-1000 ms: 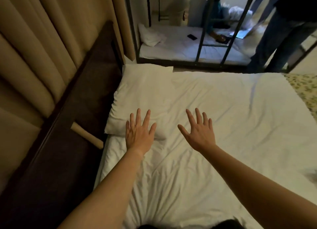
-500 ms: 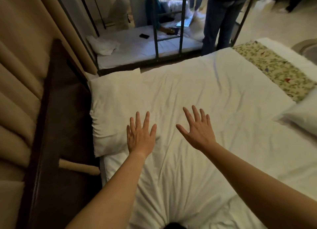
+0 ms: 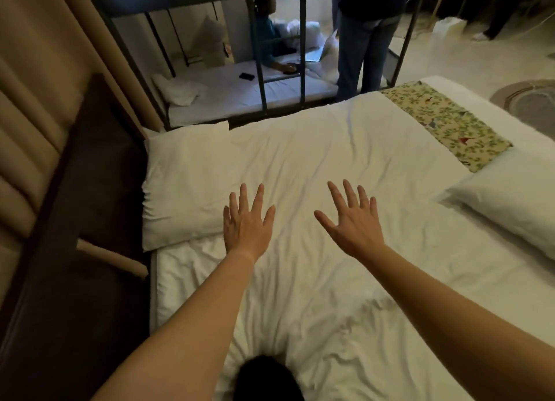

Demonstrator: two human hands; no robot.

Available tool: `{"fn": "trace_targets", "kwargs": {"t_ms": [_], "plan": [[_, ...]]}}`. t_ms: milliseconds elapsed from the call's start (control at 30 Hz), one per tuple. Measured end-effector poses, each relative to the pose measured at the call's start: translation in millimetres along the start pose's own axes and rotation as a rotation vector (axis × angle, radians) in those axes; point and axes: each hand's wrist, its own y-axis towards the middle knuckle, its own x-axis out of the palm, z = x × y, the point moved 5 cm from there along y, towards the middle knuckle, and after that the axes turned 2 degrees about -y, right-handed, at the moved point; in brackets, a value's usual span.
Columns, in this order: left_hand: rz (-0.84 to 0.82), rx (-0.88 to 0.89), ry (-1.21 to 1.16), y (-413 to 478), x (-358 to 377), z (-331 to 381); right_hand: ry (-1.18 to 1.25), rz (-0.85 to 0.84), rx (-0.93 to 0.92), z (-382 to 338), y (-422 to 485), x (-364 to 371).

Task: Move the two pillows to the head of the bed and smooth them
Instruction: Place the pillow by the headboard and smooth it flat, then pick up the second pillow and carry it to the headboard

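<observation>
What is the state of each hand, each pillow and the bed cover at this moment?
First pillow: flat, beside the headboard.
Second pillow: by the floral runner, not yet moved.
Duvet: creased.
Left hand: open, fingers spread, at the first pillow's edge.
Right hand: open, fingers spread, over the duvet.

Left hand [image 3: 247,225] and right hand [image 3: 351,222] side by side, palms down, fingers straight and spread, arms outstretched.
</observation>
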Motion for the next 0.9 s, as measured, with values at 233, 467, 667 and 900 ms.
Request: {"fn": "trace_targets", "kwargs": {"t_ms": [233,467,667,900], "plan": [[-0.026,-0.076,-0.013,-136,-18,71,-0.028,-0.088,-0.097,55,-107,-60],[0.022,-0.126,-0.032,-200,-47,102,-0.025,-0.082,-0.157,75,-150,-97],[0.041,-0.123,-0.016,-227,-50,111,-0.027,-0.085,-0.145,85,-178,-101],[0.021,-0.104,-0.015,-275,-56,100,-0.017,-0.071,-0.127,84,-223,-98]]}}
